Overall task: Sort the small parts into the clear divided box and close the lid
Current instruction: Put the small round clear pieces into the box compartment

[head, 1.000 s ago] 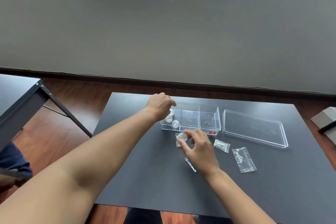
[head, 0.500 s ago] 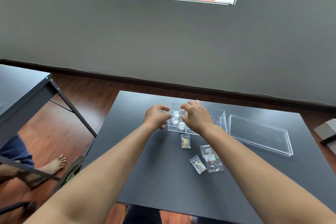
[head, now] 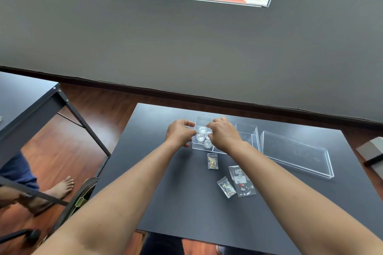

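Observation:
The clear divided box (head: 249,135) stands at the far middle of the black table (head: 186,203). Its left compartment holds several small round clear jars (head: 200,137). My left hand (head: 178,133) curls around the box's left wall. Reaching over the left compartment, my right hand (head: 224,135) has its fingertips closed on one jar and hides the middle divider. The clear lid (head: 296,151) lies flat to the right of the box. Three small bags of parts lie in front of the box: one with gold parts (head: 212,161), one lower down (head: 226,187) and a larger one (head: 241,180).
A second dark table (head: 31,99) stands to the left over the wooden floor. Under it are another person's bare foot (head: 62,187) and a dark strap. A grey box (head: 371,151) sits past the table's right edge. The grey wall is close behind.
My right hand lifted a small jar from the table and carried it into the box's left compartment. The left hand slid to the box's left wall. The camera tilted slightly.

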`<action>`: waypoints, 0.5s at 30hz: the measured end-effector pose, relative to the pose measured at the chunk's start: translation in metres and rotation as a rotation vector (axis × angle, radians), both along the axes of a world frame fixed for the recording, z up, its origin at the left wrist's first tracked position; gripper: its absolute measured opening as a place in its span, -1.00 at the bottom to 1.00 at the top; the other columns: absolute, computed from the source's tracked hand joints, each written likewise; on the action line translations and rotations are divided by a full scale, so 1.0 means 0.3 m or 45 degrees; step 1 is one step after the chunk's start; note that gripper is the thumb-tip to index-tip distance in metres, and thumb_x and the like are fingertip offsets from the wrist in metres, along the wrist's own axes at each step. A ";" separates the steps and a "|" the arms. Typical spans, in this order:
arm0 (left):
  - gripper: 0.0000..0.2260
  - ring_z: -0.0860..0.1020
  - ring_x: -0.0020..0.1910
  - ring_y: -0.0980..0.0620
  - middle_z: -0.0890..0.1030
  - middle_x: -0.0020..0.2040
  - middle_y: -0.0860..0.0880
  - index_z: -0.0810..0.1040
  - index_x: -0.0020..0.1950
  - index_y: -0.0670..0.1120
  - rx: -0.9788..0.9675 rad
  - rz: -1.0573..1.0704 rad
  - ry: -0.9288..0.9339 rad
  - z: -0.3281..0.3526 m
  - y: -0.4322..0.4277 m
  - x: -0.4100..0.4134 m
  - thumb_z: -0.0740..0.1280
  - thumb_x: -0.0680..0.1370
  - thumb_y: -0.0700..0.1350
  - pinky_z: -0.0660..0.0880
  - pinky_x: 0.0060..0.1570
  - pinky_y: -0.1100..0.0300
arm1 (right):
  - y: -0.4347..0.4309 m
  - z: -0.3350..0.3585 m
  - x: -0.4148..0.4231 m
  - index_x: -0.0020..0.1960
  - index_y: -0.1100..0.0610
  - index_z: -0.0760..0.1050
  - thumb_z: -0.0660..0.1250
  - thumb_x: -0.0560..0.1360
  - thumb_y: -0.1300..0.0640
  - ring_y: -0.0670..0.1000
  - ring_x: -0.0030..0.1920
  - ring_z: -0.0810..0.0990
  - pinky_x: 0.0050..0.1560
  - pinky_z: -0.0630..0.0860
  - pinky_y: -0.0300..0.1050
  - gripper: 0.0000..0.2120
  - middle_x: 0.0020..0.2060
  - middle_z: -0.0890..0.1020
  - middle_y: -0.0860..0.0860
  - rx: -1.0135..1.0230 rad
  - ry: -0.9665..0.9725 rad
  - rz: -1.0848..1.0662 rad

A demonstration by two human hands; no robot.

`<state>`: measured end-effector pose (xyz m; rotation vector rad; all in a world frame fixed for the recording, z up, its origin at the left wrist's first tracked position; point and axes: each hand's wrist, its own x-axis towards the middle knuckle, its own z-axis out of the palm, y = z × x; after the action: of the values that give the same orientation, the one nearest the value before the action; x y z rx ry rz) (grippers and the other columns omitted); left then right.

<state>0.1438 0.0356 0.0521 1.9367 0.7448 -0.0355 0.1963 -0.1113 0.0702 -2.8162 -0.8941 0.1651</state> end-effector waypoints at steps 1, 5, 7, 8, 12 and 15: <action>-0.75 0.66 -0.30 0.02 0.69 -0.11 -0.09 0.62 0.08 -0.03 0.002 0.001 0.001 -0.001 -0.001 0.001 0.44 0.42 -0.18 0.67 -0.32 0.07 | -0.011 0.004 -0.006 0.26 0.13 0.50 0.26 0.52 0.16 0.13 0.24 0.38 0.19 0.42 0.05 -0.69 0.16 0.56 0.07 0.059 0.016 -0.014; -0.75 0.67 -0.22 -0.02 0.68 -0.07 -0.07 0.62 0.12 -0.04 0.026 -0.007 -0.021 0.002 -0.009 -0.009 0.44 0.44 -0.14 0.67 -0.23 0.04 | -0.073 0.023 -0.054 0.22 0.10 0.53 0.25 0.54 0.18 0.08 0.21 0.41 0.20 0.42 0.00 -0.73 0.09 0.59 0.06 0.323 0.068 -0.092; -0.74 0.66 -0.07 -0.06 0.68 -0.01 -0.04 0.61 0.16 0.01 0.142 -0.011 -0.060 0.011 -0.015 -0.024 0.42 0.46 -0.06 0.64 -0.04 0.01 | -0.110 0.032 -0.093 0.15 0.13 0.58 0.27 0.53 0.21 0.06 0.11 0.47 0.14 0.41 -0.09 -0.77 0.00 0.61 0.07 0.477 0.088 -0.134; -0.74 0.65 -0.02 -0.06 0.68 0.01 -0.02 0.61 0.16 0.05 0.215 0.002 -0.094 0.019 -0.020 -0.038 0.40 0.48 -0.02 0.60 0.03 0.04 | -0.133 0.037 -0.118 0.10 0.13 0.60 0.29 0.52 0.21 0.04 0.03 0.49 0.08 0.41 -0.13 -0.81 -0.06 0.62 0.07 0.546 0.100 -0.165; -0.90 0.61 -0.12 -0.01 0.65 -0.09 0.02 0.59 -0.02 0.13 0.285 0.071 -0.303 0.039 -0.068 -0.128 0.31 0.51 -0.02 0.52 -0.09 0.14 | -0.233 0.018 -0.217 -0.18 0.09 0.63 0.40 0.46 0.18 -0.04 -0.21 0.55 -0.11 0.45 -0.18 -0.95 -0.27 0.64 -0.04 0.698 0.235 -0.317; -0.93 0.62 -0.16 -0.02 0.64 -0.17 0.02 0.58 -0.08 0.12 0.262 0.022 -0.294 0.004 -0.137 -0.210 0.31 0.51 -0.03 0.52 -0.12 0.11 | -0.293 -0.044 -0.296 -0.25 0.03 0.60 0.42 0.42 0.16 -0.07 -0.24 0.56 -0.14 0.43 -0.21 -0.91 -0.33 0.59 -0.13 0.633 0.342 -0.398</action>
<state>0.0808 -0.0054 0.0532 2.0846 0.6300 0.2812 0.1074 -0.1993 0.0572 -2.3526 -0.3633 0.2321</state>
